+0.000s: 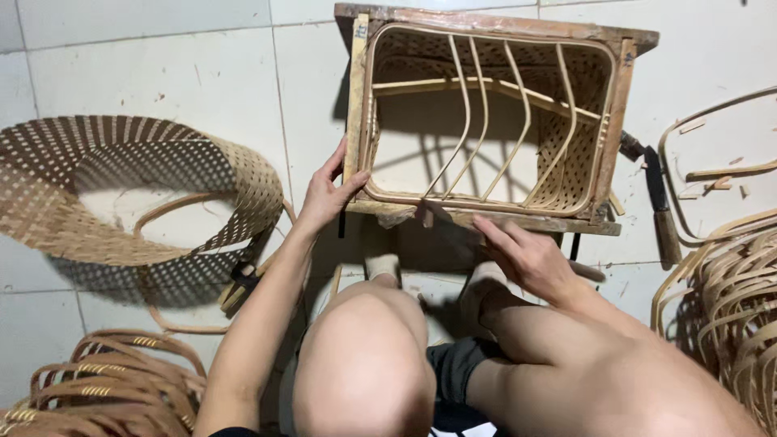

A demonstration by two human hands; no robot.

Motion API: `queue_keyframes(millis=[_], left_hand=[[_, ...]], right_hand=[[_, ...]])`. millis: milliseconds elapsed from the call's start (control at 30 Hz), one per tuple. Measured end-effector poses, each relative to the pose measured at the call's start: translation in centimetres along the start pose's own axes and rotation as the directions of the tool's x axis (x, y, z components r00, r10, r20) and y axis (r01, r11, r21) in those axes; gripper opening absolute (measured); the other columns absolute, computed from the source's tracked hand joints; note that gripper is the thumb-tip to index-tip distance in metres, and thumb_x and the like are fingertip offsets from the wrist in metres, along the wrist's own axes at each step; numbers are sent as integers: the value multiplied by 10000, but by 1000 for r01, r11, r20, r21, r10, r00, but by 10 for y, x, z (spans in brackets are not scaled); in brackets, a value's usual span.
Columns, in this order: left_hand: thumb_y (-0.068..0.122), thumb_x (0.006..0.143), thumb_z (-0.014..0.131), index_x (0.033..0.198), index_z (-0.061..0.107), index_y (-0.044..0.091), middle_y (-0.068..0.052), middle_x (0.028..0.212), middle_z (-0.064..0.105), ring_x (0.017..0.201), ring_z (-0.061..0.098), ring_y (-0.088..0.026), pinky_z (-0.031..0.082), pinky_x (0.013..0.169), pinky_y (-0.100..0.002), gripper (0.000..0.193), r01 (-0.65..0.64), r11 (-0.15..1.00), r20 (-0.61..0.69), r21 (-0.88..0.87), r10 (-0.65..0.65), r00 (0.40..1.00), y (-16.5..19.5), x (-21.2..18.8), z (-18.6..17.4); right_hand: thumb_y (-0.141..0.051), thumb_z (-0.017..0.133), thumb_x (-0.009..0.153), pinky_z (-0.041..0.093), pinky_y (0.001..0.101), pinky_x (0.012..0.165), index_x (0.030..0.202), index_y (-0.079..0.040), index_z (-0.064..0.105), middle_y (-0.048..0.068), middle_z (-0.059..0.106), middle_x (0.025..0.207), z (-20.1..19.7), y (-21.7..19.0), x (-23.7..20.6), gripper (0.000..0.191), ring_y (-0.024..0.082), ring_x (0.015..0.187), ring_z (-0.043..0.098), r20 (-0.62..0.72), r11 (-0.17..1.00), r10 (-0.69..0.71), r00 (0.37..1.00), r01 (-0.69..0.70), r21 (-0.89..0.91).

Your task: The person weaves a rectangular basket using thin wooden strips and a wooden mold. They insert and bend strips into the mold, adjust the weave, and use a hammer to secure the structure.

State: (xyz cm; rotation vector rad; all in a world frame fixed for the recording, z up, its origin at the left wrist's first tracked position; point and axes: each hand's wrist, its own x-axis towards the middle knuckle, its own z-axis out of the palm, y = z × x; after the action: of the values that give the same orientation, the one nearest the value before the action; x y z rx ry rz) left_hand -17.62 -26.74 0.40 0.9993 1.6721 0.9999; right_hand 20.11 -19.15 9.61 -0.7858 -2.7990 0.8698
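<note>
**Woven basket braced in a wooden frame**

Rattan basket [486, 113], rectangular and open-weave, sits inside a rough wooden frame [619, 113] just beyond the knees, long axis left to right. Left hand [328, 190] grips the frame's near-left corner, thumb hooked inside. Right hand [526, 255] lies flat, fingers spread, on the near rail. Curved ribs span the opening.

My left hand [326, 194] reaches far forward, fingers spread and curled. My right hand [530, 257] lies nearer, palm down, fingers extended leftward.
</note>
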Motion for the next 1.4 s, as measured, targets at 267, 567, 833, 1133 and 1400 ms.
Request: queue_keyframes(millis=[267,567,833,1133,1400], left_hand=[[624,1046,210,1547,451,143,-100,1577,505,1507,393,-248,263,1232,-363,735,115,989,-93,-93,-124,988,2,3,3],[650,993,42,1532,486,227,-126,1535,528,1522,322,-314,169,1260,-443,816,223,971,-98,-84,-230,968,7,2,4],[549,797,685,1534,472,257,-105,1399,659,1294,639,-275,503,1071,-398,821,183,974,-162,135,-161,974,-6,2,9],[577,786,732,1544,473,262,-110,1354,710,1246,685,-238,502,1077,-378,861,289,951,-142,110,-272,952,-11,5,11],[562,823,753,1554,448,181,-151,1401,653,1268,642,-237,479,1067,-395,880,170,983,-103,70,-162,981,8,3,4]], right_hand=[[-28,584,867,588,456,628,1603,-242,302,178,653,1034,16,-9,66,817,357,780,685,84,991,-129,988,132,-25],[-44,560,964,572,416,543,1622,-251,288,156,642,974,21,-12,120,742,286,646,644,59,990,-139,989,140,-17],[-193,531,1063,568,380,473,1609,-206,313,152,644,902,19,18,165,588,249,578,616,-26,997,-70,997,70,15],[-148,430,1152,579,345,506,1637,-234,349,136,630,906,-15,48,249,499,199,622,586,-165,993,119,979,-116,31],[-92,541,1105,589,446,971,1603,-159,467,234,642,1419,-48,76,137,508,354,1201,680,-388,966,212,897,-131,224]])
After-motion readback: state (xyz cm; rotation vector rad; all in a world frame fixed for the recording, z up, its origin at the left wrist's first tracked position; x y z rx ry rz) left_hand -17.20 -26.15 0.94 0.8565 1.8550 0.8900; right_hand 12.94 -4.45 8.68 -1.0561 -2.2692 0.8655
